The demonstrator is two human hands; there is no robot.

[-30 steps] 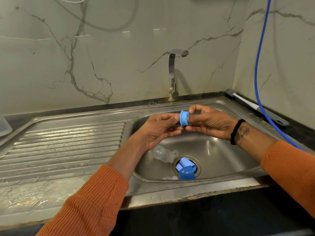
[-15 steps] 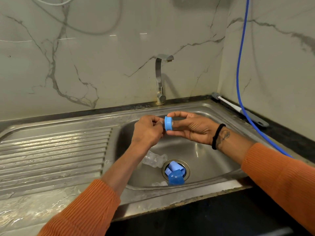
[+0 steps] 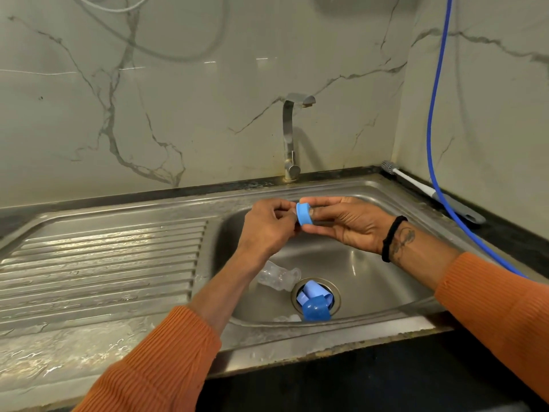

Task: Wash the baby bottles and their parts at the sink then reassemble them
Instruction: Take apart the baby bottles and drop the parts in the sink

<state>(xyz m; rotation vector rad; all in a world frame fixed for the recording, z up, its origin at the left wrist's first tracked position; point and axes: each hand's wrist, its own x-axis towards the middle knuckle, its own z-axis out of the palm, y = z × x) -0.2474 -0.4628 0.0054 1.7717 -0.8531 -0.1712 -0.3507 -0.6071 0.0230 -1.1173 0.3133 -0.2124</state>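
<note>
Right grip: your right hand (image 3: 347, 223) pinches the blue ring (image 3: 305, 214) above the sink (image 3: 386, 286).
Left grip: your left hand (image 3: 267, 227), fingers curled at the ring; contents unclear.
Drain: blue parts (image 3: 315, 300) lie there.

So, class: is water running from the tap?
No; no stream falls from the tap into the sink.

Marble-look wall (image 3: 208, 99) w/ grey veins, corner at right; dark counter (image 3: 505, 233), glossy reflections.
</note>
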